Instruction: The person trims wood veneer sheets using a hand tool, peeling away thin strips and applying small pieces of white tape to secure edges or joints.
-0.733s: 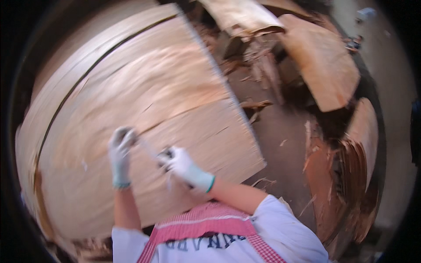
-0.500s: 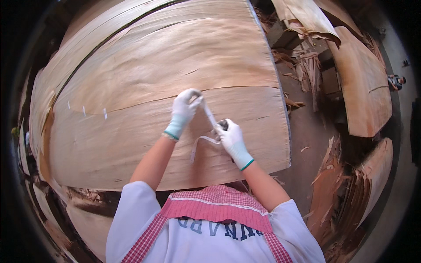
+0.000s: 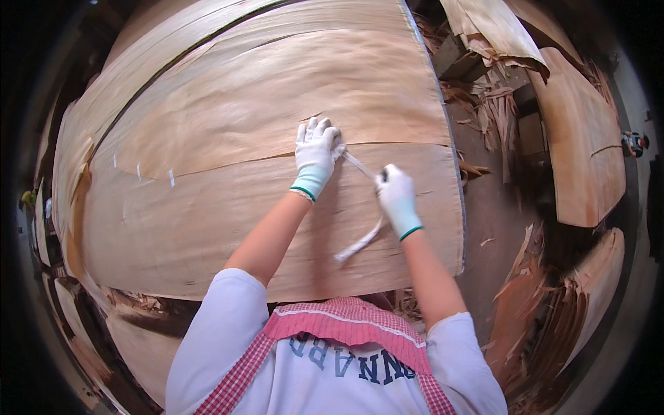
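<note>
A large sheet of pale wood veneer [image 3: 228,228] lies before me, with another veneer sheet [image 3: 235,97] meeting it along a dark seam. My left hand [image 3: 318,152], in a white glove with a green cuff, rests on the veneer at this seam, fingers stretched out and spread. From beside its thumb a white tape [image 3: 360,164] runs taut to my right hand [image 3: 399,197]. That gloved hand is closed around the tape, with a small dark thing partly hidden in its fingers. A loose tail of tape hangs below it, blurred. Short white tape pieces [image 3: 171,178] mark the veneer at left.
Past the veneer's right edge, torn veneer scraps [image 3: 494,111] litter the floor. Curved veneer pieces [image 3: 581,145] and a stack of broken sheets [image 3: 588,297] stand at the right. More wood sheets [image 3: 142,346] lie at the lower left.
My left hand has moved right and flattened onto the seam with fingers spread. My right hand has moved right and up, drawing the tape to a lower slant; its loose tail has swung right.
</note>
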`<state>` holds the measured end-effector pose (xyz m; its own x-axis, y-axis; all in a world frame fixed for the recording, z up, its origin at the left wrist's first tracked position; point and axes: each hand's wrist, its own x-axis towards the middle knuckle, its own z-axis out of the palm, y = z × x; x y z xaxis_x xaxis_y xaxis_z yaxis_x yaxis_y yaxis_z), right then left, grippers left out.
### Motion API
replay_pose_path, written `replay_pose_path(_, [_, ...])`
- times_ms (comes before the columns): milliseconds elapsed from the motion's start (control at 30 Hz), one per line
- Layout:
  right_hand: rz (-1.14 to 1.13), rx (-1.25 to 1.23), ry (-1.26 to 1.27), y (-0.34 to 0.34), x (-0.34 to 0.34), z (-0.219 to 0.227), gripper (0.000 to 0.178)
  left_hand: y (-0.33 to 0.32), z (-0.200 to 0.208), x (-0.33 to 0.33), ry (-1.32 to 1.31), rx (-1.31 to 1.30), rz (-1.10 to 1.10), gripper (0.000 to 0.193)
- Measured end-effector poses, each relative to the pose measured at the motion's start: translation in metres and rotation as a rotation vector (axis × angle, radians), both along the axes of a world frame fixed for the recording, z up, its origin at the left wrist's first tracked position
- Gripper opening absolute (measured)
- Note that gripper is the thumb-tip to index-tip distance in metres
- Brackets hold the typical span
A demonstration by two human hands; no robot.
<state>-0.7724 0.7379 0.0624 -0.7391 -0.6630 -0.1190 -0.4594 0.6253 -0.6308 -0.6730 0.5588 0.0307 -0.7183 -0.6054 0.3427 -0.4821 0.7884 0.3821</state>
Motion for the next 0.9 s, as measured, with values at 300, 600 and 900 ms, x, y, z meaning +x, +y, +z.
replay_pose_path(300, [-0.489,-0.304,-0.766,0.033,-0.067,-0.008,0.013,0.055,0.012,-0.080,-0.094,-0.029,-0.575,0.052])
replay_pose_path(600, [-0.432,-0.130,-0.588,0.060,-0.168,0.003,0.013,0.084,0.025,-0.135,-0.187,-0.034,-0.616,0.045])
replay_pose_path(900, [-0.192,0.389,0.480,0.093,-0.251,0.056,0.022,0.110,0.019,-0.190,-0.270,0.108,-0.676,0.039])
